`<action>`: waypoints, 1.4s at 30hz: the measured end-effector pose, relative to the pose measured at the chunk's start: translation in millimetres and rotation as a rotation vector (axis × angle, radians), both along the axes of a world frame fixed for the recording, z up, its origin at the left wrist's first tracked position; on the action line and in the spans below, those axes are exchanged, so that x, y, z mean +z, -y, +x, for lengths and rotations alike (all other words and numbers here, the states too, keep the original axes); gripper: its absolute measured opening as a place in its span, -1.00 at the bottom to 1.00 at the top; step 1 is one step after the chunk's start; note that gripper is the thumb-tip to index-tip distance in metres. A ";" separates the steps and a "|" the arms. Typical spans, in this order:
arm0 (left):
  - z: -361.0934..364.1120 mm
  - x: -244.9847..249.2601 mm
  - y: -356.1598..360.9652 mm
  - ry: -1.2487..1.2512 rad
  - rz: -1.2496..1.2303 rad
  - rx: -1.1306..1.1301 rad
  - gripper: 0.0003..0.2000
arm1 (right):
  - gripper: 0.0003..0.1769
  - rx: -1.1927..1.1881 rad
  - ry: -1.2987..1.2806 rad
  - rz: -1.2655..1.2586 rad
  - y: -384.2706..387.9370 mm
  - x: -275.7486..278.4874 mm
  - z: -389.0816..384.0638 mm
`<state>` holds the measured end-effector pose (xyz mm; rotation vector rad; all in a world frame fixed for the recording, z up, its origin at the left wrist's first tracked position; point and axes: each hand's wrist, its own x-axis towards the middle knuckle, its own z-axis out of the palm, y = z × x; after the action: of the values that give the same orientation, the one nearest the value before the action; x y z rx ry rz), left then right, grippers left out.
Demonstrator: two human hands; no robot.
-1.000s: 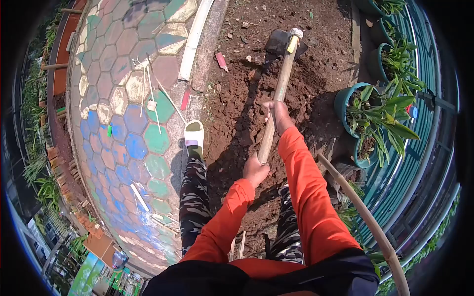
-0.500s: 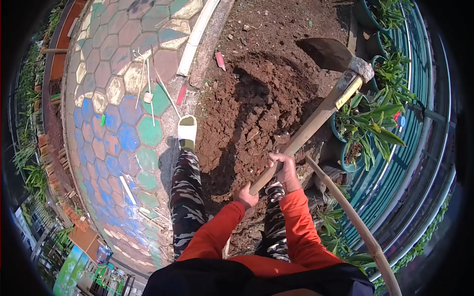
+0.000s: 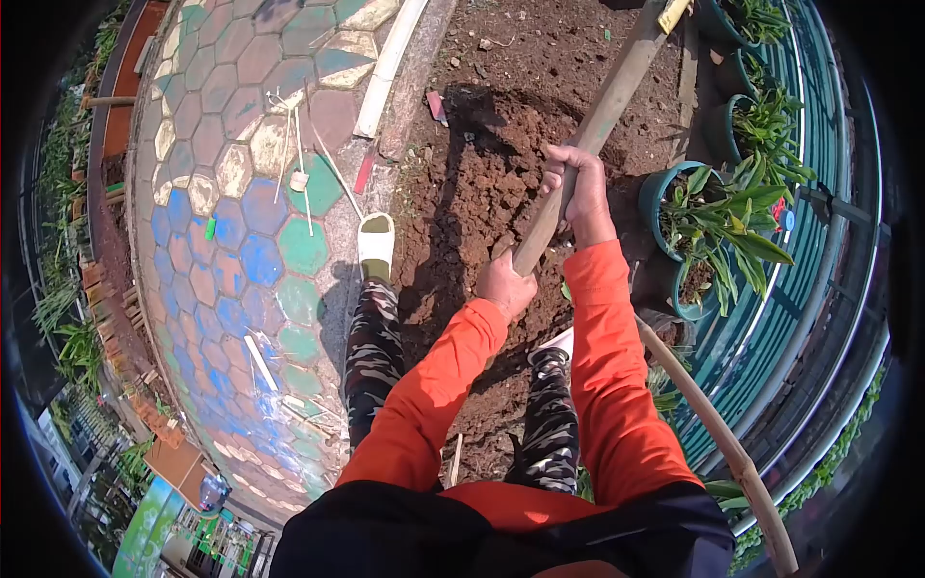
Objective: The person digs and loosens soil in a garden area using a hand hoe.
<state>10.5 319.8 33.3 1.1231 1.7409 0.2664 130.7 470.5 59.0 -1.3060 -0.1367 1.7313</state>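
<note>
Both my hands are wrapped round the wooden handle of a hoe, which slants up and to the right. My left hand closes on the butt end of the handle. Higher up, my right hand grips the shaft, its fingers curled over it. The hoe's blade lies beyond the top edge of the view, and only a yellowish piece near the head still shows. Beneath the handle is loose, dug brown soil with a darker hollow in it.
A white boot stands at the soil's left edge beside hexagonal paving. Potted plants line the right, before a green railing. A long wooden pole leans at lower right. A white strip borders the bed.
The hoe has been raised forward and upward, taking its blade out of view. Both my hands moved up with it, my arms stretching further out.
</note>
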 end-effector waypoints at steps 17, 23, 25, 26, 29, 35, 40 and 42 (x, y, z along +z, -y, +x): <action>-21.4 -67.1 125.7 0.083 0.102 0.135 -0.67 | -0.78 0.125 0.073 -0.098 90.5 11.1 -49.1; 25.5 46.8 -135.7 0.322 0.575 0.062 -0.74 | -0.60 0.154 0.356 0.817 -65.7 149.0 8.1; 35.1 79.9 -196.1 0.411 0.650 0.120 -0.74 | -0.70 0.225 0.429 0.967 -105.7 173.0 15.2; 35.2 90.4 -216.3 0.421 0.666 0.138 -0.73 | -0.70 0.221 0.427 0.964 -116.4 164.0 11.6; 28.0 69.6 -245.2 0.338 0.577 0.097 -0.73 | -0.84 0.117 0.145 0.706 -147.6 116.4 -1.0; -55.5 -95.6 -55.0 0.101 -0.122 0.165 -0.73 | -0.79 0.171 -0.042 -0.251 -6.8 -97.7 -90.9; -80.9 -90.5 11.7 -0.108 -0.382 0.149 -0.78 | -0.80 0.253 -0.297 -0.527 54.9 -173.5 -108.0; -73.1 -70.9 -5.3 0.030 -0.364 0.110 -0.79 | -0.81 0.342 -0.261 -0.542 38.4 -151.7 -92.5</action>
<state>-62.6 325.0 -37.6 0.7584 1.7411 0.0285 38.2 432.1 -92.7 -1.4773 0.2966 2.3223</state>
